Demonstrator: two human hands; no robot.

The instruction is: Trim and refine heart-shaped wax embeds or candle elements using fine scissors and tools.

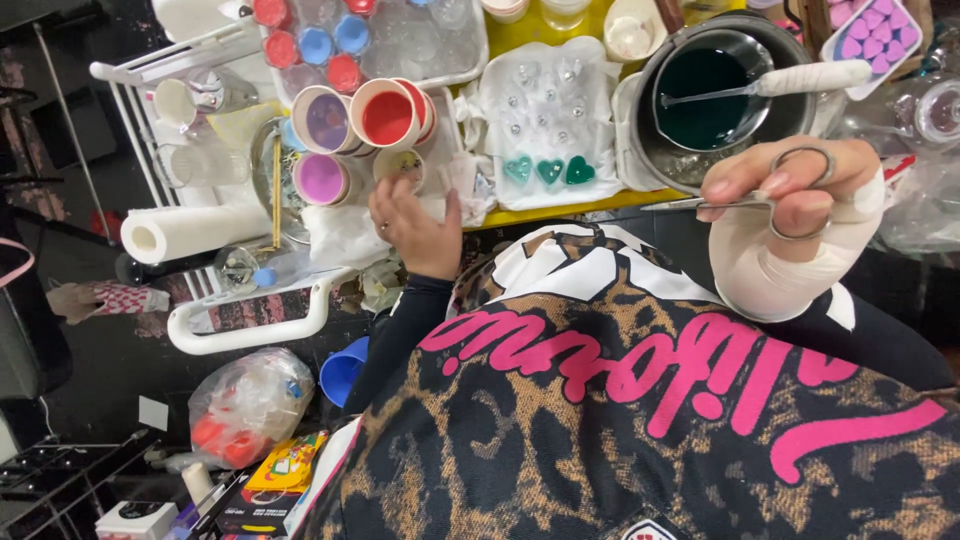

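So the one big pot (pixel 640 110) of dark green liquid sat top right, one white-handled spoon (pixel 810 78) in it. Four open cups (pixel 388 117) of colour, then three heart shapes (pixel 549 171) in the clear mould (pixel 545 100). Looked like a trimming step: right hand (pixel 790 200) was closed on one pair of scissors (pixel 680 205), fingers through the loops, blades seemingly shut. Left hand (pixel 415 235) was spread open, empty I think, by the smallest cup. A snip would've needed the blades carried over there.
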